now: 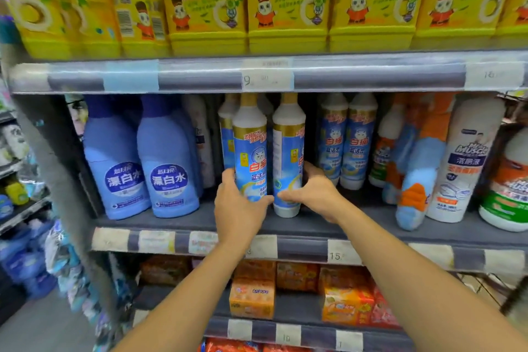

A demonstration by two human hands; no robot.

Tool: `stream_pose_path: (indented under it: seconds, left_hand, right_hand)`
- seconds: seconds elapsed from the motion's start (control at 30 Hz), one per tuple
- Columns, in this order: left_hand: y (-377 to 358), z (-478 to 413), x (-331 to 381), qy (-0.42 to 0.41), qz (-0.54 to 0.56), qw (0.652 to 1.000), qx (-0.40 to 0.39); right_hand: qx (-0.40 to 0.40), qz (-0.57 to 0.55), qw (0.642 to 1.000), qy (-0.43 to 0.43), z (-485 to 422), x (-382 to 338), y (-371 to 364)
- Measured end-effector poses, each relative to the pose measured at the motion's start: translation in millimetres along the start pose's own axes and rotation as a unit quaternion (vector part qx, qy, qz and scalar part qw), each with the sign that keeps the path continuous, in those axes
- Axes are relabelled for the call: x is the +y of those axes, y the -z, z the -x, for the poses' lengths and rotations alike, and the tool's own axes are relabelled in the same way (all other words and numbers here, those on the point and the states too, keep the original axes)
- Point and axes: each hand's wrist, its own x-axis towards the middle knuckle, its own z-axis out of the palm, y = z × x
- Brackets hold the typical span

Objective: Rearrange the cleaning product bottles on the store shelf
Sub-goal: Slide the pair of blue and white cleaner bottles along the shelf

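A: Grip?
B: The left hand (237, 204) clamps one blue-label bottle (250, 148), the right hand (315, 193) its neighbour (288, 151). Both stand upright, side by side, at the middle shelf (357, 223) front.
A: Purpose?
B: Probably shifting the pair together.

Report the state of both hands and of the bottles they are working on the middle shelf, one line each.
left hand: grips the left cat-label bottle low down.
right hand: grips the right cat-label bottle low down.
left cat-label bottle: upright, label forward, base hidden by the hand.
right cat-label bottle: upright, label turned sideways.
blue bleach bottles: two, upright, labels forward, untouched.
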Motion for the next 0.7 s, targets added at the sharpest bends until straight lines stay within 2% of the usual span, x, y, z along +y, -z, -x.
stream_pose_path:
  seconds: [0.23, 0.5, 0.7]
  left_hand:
    - [-1.6, 1.0, 10.4, 0.008, 0.009, 1.0, 0.022]
    - [-10.7, 2.0, 2.4, 0.023, -0.009, 0.999, 0.042]
    - [-13.6, 4.3, -5.2, 0.032, -0.024, 0.998, 0.049]
  right_hand:
    - [0.069, 0.033, 0.996, 0.055, 4.1, -3.3, -5.9]
    - [0.218, 0.086, 0.971, 0.055, 20.4, -5.9, 19.2]
    - [0.316, 0.086, 0.945, 0.023, 33.7, 12.3, 55.8]
